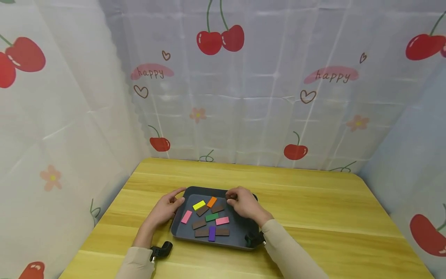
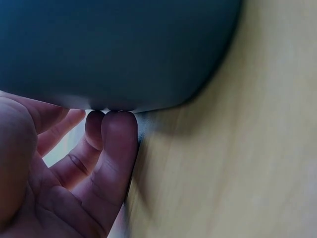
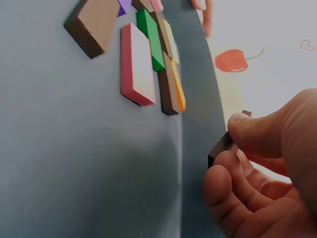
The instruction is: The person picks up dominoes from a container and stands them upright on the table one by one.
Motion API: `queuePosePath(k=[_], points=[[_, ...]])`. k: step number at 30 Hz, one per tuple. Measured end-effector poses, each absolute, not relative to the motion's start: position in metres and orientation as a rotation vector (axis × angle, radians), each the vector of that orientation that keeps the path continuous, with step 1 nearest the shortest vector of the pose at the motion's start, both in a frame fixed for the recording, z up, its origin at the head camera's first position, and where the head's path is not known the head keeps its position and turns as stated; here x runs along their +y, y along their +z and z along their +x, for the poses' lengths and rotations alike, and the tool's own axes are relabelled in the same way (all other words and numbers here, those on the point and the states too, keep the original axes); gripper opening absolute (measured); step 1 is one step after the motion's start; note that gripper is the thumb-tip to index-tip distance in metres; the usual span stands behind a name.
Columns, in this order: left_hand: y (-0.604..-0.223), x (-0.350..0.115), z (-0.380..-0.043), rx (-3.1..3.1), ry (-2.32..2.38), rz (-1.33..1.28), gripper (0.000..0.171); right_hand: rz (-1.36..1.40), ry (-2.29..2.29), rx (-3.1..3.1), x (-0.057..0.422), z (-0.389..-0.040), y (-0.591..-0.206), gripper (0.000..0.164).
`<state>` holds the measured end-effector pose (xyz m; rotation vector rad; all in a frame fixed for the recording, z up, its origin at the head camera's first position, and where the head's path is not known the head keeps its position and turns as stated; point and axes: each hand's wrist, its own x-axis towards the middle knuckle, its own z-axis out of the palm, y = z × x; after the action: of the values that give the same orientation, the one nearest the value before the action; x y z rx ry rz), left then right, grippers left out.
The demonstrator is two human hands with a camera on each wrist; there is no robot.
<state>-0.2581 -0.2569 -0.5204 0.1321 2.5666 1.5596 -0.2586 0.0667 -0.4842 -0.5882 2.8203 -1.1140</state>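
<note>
A dark grey tray point(image 1: 240, 232) on the table holds small rectangular blocks. My left hand point(image 1: 164, 208) holds the tray's left edge, thumb at the rim. In the left wrist view its fingertips point(image 2: 119, 124) touch the outer wall. Near the far right corner my right hand point(image 1: 245, 203) pinches a brown block point(image 3: 221, 147) between thumb and fingers, above the tray's far wall. In the tray lie a yellow block point(image 1: 199, 205), an orange block point(image 1: 211, 202), a green block point(image 1: 211, 217), a pink block point(image 1: 222, 221), another pink block point(image 1: 186, 217), and several brown blocks point(image 1: 199, 224).
A purple block point(image 1: 212, 233) lies between brown ones at the tray's near side. The wooden table point(image 1: 313, 209) extends around the tray. Cherry-print curtains point(image 1: 244, 116) hang behind and at both sides. A black wrist camera point(image 1: 162, 249) is strapped at the left cuff.
</note>
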Motion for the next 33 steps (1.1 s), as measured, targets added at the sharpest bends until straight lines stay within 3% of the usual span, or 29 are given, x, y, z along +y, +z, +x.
queuePosePath(k=[33], points=[[-0.518, -0.256, -0.255, 2.564, 1.557, 0.137, 0.047, -0.416, -1.404, 2.797, 0.147, -0.257, -0.48, 0.028]])
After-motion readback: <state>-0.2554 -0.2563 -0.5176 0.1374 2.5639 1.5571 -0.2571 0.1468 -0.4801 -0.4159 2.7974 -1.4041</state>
